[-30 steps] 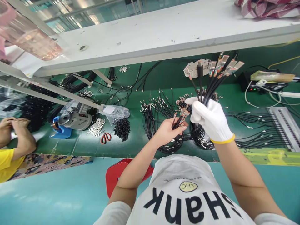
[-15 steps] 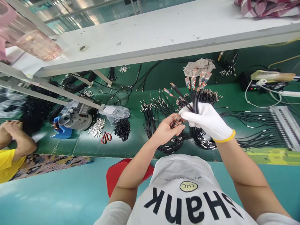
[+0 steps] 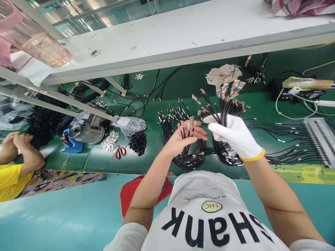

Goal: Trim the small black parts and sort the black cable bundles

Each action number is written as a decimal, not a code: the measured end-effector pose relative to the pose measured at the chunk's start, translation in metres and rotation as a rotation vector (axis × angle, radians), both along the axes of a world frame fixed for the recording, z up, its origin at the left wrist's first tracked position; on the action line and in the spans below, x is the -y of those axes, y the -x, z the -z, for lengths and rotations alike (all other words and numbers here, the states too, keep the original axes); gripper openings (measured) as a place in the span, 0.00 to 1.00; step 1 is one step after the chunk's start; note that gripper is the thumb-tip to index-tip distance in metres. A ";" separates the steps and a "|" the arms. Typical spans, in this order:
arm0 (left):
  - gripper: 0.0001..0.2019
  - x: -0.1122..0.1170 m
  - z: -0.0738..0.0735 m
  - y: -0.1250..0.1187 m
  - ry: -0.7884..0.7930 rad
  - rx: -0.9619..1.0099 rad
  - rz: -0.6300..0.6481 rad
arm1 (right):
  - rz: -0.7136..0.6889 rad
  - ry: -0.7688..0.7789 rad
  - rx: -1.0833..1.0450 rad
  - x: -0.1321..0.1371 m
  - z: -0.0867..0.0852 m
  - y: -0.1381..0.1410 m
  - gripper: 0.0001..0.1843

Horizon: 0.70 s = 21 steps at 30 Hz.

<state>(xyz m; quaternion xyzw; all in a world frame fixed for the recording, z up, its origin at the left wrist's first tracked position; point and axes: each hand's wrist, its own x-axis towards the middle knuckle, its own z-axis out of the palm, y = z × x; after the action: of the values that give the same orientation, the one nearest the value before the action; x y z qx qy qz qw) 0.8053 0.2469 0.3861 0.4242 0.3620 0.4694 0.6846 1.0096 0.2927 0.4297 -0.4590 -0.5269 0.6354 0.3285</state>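
My bare left hand (image 3: 183,139) cradles several black cables, their stripped ends (image 3: 187,126) with coloured wires and shiny tips standing up between thumb and fingers. Its fingers are loosely stretched toward the right hand. In a white glove with a yellow cuff, my right hand (image 3: 232,134) is closed around another bunch of black cables (image 3: 223,108). Their ends fan out above the glove, showing orange, white and blue wires. A gap separates the two hands. Beneath them lie coiled bundles of thin black cables (image 3: 190,162) with small metal ends, partly hidden by my hands.
Red-handled cutters (image 3: 120,152), a pile of metal connectors (image 3: 110,141) and a heap of black parts (image 3: 138,143) lie left. Beyond are a grey machine (image 3: 91,132) and a co-worker's hands (image 3: 19,141). A slotted metal rack (image 3: 320,141) stands right; a white shelf (image 3: 167,42) overhangs the bench.
My left hand has drawn away leftward from the glove and its fingers have loosened, revealing the cable ends in it. The right hand still grips its bunch and has shifted slightly right.
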 end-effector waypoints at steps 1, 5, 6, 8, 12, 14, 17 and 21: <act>0.26 0.000 -0.001 0.000 0.036 0.041 -0.015 | -0.008 -0.001 -0.004 0.001 0.001 0.001 0.22; 0.31 -0.001 0.002 0.001 0.132 0.115 -0.062 | -0.082 -0.055 0.074 0.005 0.005 0.006 0.18; 0.32 -0.001 0.004 0.002 0.148 0.108 -0.076 | -0.104 -0.077 0.119 0.007 0.006 0.007 0.16; 0.32 -0.001 0.009 0.004 0.180 0.094 -0.109 | -0.136 -0.107 0.191 0.009 0.007 0.010 0.15; 0.26 -0.002 0.014 0.005 0.222 0.091 -0.191 | -0.194 -0.113 0.239 0.013 0.011 0.013 0.16; 0.21 -0.004 0.015 0.005 0.228 0.097 -0.208 | -0.222 -0.115 0.258 0.014 0.013 0.014 0.15; 0.20 -0.005 0.013 0.004 0.212 0.113 -0.222 | -0.201 -0.116 0.253 0.014 0.016 0.015 0.15; 0.28 -0.004 0.008 0.001 0.184 0.148 -0.175 | -0.033 -0.154 0.160 0.009 0.015 0.018 0.19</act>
<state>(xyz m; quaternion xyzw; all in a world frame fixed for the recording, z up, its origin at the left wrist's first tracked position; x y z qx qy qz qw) 0.8043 0.2510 0.3778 0.2910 0.3875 0.5221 0.7019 0.9912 0.2837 0.4146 -0.4730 -0.6063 0.5595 0.3093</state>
